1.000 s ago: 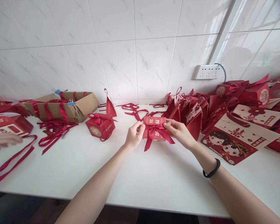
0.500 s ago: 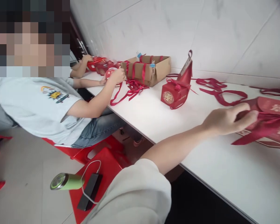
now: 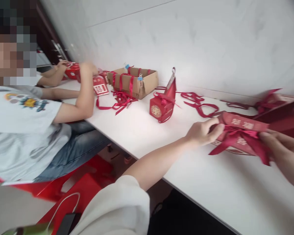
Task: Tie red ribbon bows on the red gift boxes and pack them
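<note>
A red gift box (image 3: 246, 123) with gold lettering is held between my hands over the white table (image 3: 186, 153). My left hand (image 3: 202, 132) is closed on its left end, thumb in front. At the right end my right hand (image 3: 283, 143) grips the box, its thumb beside the ribbon; its other fingers are mostly hidden. A dark red ribbon bow (image 3: 237, 135) is tied across the front, its tails hanging down. Behind the right hand lie more red box parts (image 3: 286, 117), partly covered.
A small red box (image 3: 161, 109) with a bow stands mid-table, loose ribbon (image 3: 203, 107) beside it. Further left is a cardboard box (image 3: 148, 85) hung with ribbons. A co-worker (image 3: 26, 130) sits at left, handling red boxes. A red stool (image 3: 88, 182) carries a black device (image 3: 68, 223).
The view has swung right, bringing my right hand and more of the gift box into sight. My left hand keeps its grip. The co-worker's near hand is now raised higher.
</note>
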Available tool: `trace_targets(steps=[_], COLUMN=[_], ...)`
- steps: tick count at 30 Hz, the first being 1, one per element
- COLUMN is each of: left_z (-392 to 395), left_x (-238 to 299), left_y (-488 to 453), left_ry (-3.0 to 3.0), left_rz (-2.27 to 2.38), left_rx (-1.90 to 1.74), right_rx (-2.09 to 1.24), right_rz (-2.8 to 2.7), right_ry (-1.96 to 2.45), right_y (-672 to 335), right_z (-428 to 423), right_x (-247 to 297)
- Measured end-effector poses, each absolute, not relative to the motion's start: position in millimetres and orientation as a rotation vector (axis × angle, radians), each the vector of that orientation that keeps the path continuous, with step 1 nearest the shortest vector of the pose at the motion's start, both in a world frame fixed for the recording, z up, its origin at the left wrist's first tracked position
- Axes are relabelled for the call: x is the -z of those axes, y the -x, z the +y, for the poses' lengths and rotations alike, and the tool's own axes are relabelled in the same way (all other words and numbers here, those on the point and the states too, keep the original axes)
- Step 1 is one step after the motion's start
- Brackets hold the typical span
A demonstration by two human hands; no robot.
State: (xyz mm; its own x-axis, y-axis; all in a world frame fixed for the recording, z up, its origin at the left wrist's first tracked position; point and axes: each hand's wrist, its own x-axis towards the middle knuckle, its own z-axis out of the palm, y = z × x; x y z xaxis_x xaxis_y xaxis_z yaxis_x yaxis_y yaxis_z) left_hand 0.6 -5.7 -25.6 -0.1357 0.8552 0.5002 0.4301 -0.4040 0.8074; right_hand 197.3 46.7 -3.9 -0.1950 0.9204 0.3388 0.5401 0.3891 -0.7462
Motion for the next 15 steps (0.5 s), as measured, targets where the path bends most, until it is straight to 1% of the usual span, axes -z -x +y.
trace_targets(steps=[6,10,15], left_z=[-1.8,-1.5,-2.0], left_x=[26.9,26.2,23.3], left_y=[-1.2,-1.8,1.6], left_ry=[-1.730,-1.643,-1.523], left_rz=[1.324,1.283,1.225], left_rx=[-1.726,-1.749,-1.749], right_rx=[-0.950,-0.974,-0.990], right_rz=[-1.736,-1.759,-1.829], right_ry=[1.118,0.958,0.884], right_y=[-185.1,-184.3,-187.9], right_z=[34.7,38.0,43.5], right_x=[-10.2,-7.0,-1.4])
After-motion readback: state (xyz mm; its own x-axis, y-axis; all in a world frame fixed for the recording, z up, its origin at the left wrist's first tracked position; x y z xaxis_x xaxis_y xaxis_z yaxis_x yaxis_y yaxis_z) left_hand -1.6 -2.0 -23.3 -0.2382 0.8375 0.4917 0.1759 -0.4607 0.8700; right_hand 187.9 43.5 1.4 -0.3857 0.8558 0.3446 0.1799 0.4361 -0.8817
